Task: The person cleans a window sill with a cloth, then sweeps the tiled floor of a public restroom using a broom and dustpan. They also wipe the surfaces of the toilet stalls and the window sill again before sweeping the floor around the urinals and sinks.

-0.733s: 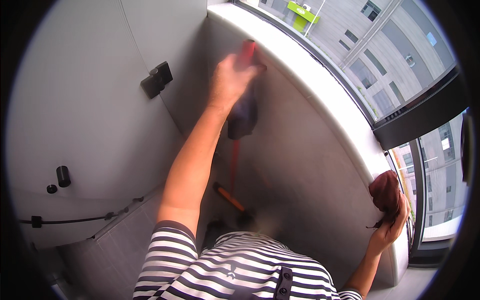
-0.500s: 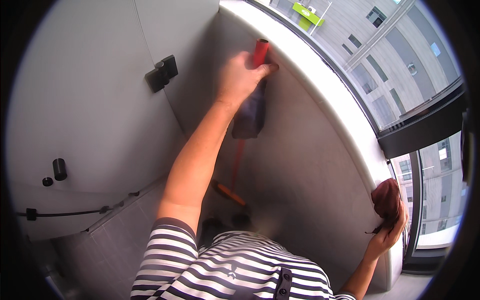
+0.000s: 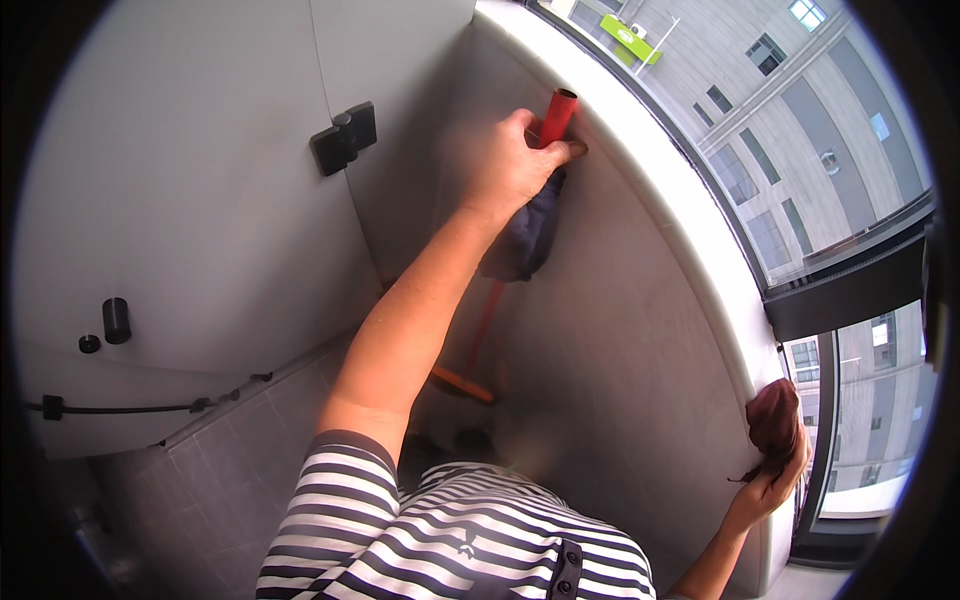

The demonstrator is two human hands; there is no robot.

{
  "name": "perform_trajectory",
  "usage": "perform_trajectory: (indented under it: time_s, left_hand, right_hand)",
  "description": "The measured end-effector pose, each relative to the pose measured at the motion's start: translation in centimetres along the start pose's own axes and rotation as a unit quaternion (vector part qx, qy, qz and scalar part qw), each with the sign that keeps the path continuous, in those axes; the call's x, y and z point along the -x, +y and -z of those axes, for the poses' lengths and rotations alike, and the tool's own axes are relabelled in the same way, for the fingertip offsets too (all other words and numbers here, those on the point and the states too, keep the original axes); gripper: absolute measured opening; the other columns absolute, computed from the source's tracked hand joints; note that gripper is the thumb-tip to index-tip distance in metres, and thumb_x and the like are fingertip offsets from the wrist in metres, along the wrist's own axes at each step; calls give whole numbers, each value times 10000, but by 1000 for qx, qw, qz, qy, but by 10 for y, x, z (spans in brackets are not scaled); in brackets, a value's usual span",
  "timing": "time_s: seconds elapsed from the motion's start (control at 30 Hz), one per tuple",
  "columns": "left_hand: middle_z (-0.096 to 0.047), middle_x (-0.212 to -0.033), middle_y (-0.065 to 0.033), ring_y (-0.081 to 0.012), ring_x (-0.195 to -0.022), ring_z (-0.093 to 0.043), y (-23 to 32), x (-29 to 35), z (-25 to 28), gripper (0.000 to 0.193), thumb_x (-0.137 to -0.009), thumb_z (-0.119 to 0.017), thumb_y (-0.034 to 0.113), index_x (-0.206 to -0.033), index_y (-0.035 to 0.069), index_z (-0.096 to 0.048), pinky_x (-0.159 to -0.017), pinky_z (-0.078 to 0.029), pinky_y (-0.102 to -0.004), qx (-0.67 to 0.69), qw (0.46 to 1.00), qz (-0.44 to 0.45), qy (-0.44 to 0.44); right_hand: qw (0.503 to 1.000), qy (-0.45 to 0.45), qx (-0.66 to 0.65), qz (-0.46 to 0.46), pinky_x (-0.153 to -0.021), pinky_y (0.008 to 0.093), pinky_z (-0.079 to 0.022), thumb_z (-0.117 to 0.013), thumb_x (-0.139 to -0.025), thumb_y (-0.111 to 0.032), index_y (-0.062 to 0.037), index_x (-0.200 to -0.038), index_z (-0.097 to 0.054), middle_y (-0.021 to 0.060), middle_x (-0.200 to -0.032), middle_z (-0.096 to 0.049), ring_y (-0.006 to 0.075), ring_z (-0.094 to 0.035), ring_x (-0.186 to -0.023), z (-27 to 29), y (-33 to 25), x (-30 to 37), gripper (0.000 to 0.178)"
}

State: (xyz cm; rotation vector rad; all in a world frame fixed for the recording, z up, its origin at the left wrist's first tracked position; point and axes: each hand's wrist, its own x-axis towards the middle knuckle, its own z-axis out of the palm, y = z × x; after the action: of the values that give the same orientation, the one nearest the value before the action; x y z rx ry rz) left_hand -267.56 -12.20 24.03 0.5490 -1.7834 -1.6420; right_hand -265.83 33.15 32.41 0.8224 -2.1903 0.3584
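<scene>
Grey wall (image 3: 620, 330) curving far to near at centre, white ledge (image 3: 660, 200) running along its top at right.
Left hand (image 3: 512, 165) reaching far, fingers closing round top of red pole (image 3: 556, 115), dark cloth (image 3: 525, 235) hanging beneath palm against wall.
Right hand (image 3: 770, 485) resting near right on ledge, fingers pinching brown rag (image 3: 774, 420).
Black hinge (image 3: 344, 138) sitting far left.

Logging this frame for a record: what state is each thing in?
Left hand: closed around the red pole and a dark cloth.
Red pole: upright, leaning by the wall.
Dark cloth: hanging, crumpled.
Right hand: gripping brown cloth, bunched on the ledge.
</scene>
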Motion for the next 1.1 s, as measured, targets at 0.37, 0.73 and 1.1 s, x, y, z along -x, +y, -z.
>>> perform_trajectory:
  time_s: [0.37,0.73,1.1]
  left_hand:
    - [-642,-835,-85,-182,-794,-604,7,6,-11,521,-685,-812,428,-915,7,-609,-753,-473,-334,-23,999,-16,22]
    - [-616,-740,-101,-172,-712,-587,-8,-1,-20,437,-653,-807,295,-840,-22,-570,-689,-481,-322,94,995,-30,17]
    - [-656,-797,-136,-185,-728,-609,-25,-19,-28,326,-729,-714,177,-935,-49,-602,-689,-489,-324,45,995,-93,11]
  right_hand:
    - [1000,9,13,1,-979,398,-422,-364,-794,115,-19,-1281,-507,156,-1244,-544,314,-514,-1167,4,5,1,525]
    - [1000,8,15,2,-1000,403,-388,-376,-796,89,-9,-1277,-502,159,-1245,-546,315,-515,-1162,5,13,1,507]
    - [998,-37,-36,-33,-1017,330,-340,-328,-688,157,-2,-1258,-507,156,-1208,-526,280,-489,-1155,-8,-2,-2,619]
